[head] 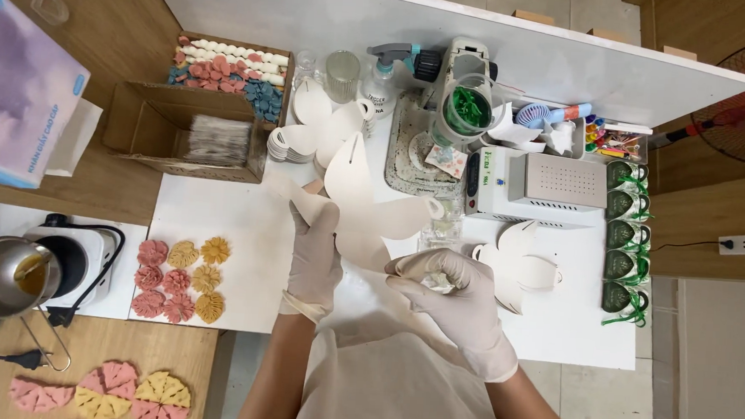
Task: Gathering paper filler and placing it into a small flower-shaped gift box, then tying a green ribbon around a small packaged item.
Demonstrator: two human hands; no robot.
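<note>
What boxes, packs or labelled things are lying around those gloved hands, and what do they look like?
Tissue pack: far left, soft rectangle, lilac and blue.
Cardboard box: upper left, brown, open.
Spray bottle: top centre, clear, white label.
White machine: right of the hands, boxy, dark side panel.

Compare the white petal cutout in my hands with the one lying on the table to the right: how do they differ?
The held cutout is gripped by the left hand and right hand, raised off the table; the lying cutout rests flat, untouched. The held cutout looks larger, its petals spread wide; the lying cutout looks smaller and more compact. Both are plain white, petal-shaped card.
</note>
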